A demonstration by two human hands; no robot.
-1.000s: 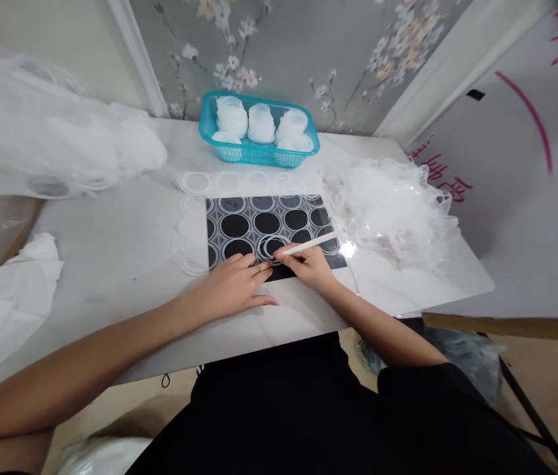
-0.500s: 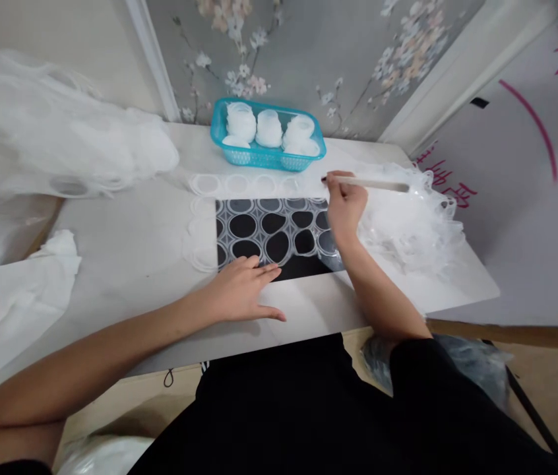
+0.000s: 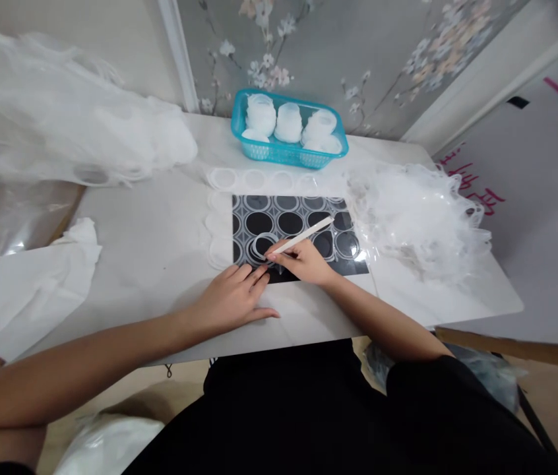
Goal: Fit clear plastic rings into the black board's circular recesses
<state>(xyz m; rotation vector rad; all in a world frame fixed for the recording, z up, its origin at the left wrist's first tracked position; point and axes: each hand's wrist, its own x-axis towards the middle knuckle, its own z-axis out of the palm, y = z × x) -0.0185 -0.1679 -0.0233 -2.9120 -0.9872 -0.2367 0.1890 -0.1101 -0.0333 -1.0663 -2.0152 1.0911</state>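
Note:
A clear sheet of punched white rings (image 3: 259, 179) lies over a black mat (image 3: 343, 264) in the middle of the white table (image 3: 150, 244). My right hand (image 3: 303, 262) grips a thin white stick (image 3: 306, 235) like a pen, its tip down at a ring near the mat's front left. My left hand (image 3: 232, 300) rests flat on the table, its fingertips touching the mat's front edge beside the stick's tip.
A turquoise basket (image 3: 289, 155) holding stacks of white rings stands at the back. A heap of clear plastic scrap (image 3: 420, 211) lies to the right, white gauzy material (image 3: 61, 132) at the back left, white cloth (image 3: 26, 284) at the left edge.
My right hand went out to the scrap heap at the right with the stick and has come back to the mat's front left. The left hand stayed in place.

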